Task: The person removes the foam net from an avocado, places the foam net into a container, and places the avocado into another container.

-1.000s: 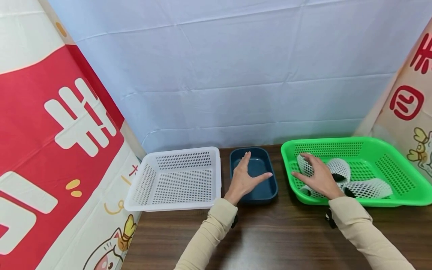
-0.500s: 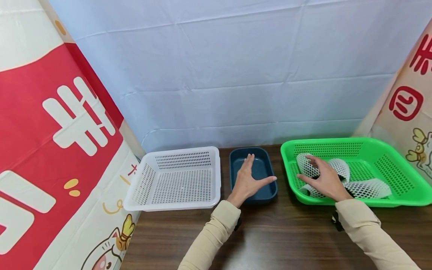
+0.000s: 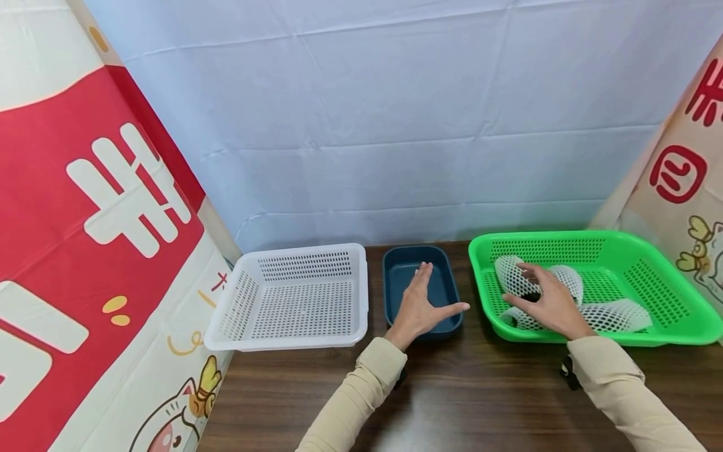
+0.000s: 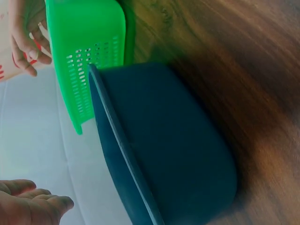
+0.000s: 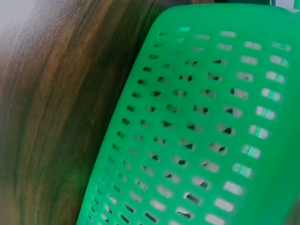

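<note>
My left hand (image 3: 417, 307) hovers over the near part of a dark blue box (image 3: 443, 285), its thumb spread wide from the straight fingers and nothing in its grasp. In the left wrist view that hand (image 4: 33, 206) shows beside the box's rim (image 4: 123, 145). To the right, my right hand (image 3: 550, 302) hangs over a green perforated basket (image 3: 663, 295), thumb and fingers apart and bent in a loose arc. Beneath and around it lie several white foam net sleeves (image 3: 621, 314) with dark patches showing at some ends. The right wrist view shows only the basket's outer wall (image 5: 187, 112).
A white perforated basket (image 3: 307, 314) stands left of the blue box. All three containers line the back of a brown wooden table (image 3: 463, 389). Behind them hangs a pale cloth (image 3: 361, 125), with a red and white printed cloth (image 3: 51, 163) at the left side.
Both hands have shifted slightly right and back toward the body. The right hand has drawn off the leftmost foam net sleeve, so more of it shows. Containers and sleeves stay in place.
</note>
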`<action>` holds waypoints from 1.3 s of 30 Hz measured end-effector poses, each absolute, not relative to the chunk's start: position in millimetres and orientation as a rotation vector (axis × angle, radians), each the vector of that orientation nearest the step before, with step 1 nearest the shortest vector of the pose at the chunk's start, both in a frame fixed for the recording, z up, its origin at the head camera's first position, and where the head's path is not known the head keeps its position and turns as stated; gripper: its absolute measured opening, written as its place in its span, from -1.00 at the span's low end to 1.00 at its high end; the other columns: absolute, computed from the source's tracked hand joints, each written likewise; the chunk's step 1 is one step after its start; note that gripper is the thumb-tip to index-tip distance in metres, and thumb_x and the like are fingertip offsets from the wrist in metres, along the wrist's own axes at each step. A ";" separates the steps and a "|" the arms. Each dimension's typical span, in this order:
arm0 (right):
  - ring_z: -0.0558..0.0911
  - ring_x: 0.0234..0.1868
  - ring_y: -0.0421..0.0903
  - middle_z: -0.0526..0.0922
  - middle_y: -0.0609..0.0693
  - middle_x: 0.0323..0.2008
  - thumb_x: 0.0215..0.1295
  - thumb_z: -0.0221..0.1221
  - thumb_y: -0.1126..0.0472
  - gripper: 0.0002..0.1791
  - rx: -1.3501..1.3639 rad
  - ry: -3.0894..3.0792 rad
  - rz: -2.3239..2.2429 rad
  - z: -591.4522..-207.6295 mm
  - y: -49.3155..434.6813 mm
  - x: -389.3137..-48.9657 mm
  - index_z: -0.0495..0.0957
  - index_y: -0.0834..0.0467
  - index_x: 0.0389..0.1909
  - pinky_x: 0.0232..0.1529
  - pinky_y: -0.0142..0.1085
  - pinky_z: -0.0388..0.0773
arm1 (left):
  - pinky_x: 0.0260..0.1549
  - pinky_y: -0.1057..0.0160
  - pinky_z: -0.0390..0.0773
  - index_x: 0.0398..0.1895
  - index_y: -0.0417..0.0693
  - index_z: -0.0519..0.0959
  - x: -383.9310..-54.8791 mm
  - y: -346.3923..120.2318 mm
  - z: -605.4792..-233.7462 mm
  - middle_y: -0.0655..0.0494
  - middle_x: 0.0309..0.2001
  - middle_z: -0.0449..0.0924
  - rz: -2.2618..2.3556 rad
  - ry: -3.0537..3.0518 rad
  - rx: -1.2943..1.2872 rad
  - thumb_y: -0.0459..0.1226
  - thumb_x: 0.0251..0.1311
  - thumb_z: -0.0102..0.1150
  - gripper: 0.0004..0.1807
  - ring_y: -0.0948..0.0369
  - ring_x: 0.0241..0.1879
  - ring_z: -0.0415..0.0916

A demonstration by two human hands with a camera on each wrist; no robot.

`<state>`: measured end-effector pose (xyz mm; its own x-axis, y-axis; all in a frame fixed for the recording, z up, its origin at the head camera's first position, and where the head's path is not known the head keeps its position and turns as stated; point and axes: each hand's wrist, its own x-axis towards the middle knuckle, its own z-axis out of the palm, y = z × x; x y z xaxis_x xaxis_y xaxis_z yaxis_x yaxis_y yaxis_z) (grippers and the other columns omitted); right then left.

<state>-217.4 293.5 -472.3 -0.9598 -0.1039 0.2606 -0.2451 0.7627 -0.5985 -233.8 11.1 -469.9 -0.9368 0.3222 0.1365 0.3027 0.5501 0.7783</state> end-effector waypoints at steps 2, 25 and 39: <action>0.38 0.11 0.40 0.36 0.43 0.15 0.23 0.29 -0.08 -0.11 0.283 -2.746 0.978 -472.7 295.2 -217.3 0.16 0.33 0.40 -0.08 0.31 0.34 | 0.33 -0.04 0.08 0.55 0.13 -0.04 -233.0 12.8 -471.0 0.30 0.51 -0.16 1.356 2.751 0.569 0.28 -0.01 0.30 0.14 0.23 0.47 -0.20; 0.47 0.02 0.36 0.46 0.40 0.06 0.12 0.40 0.07 -0.21 0.490 -2.745 0.955 -480.8 316.1 -215.6 0.31 0.33 0.29 -0.13 0.30 0.39 | 0.34 -0.08 0.04 0.55 0.11 -0.04 -220.8 30.5 -483.7 0.25 0.52 -0.14 1.227 2.779 0.628 0.31 -0.01 0.28 0.15 0.19 0.47 -0.19; 0.45 0.07 0.38 0.46 0.40 0.10 0.12 0.41 0.13 -0.24 0.579 -2.827 1.084 -481.1 331.4 -216.1 0.32 0.33 0.27 -0.06 0.30 0.42 | 0.37 0.02 -0.04 0.55 0.08 -0.04 -216.3 41.2 -490.0 0.21 0.52 -0.14 1.201 2.783 0.636 0.32 -0.03 0.28 0.17 0.23 0.47 -0.24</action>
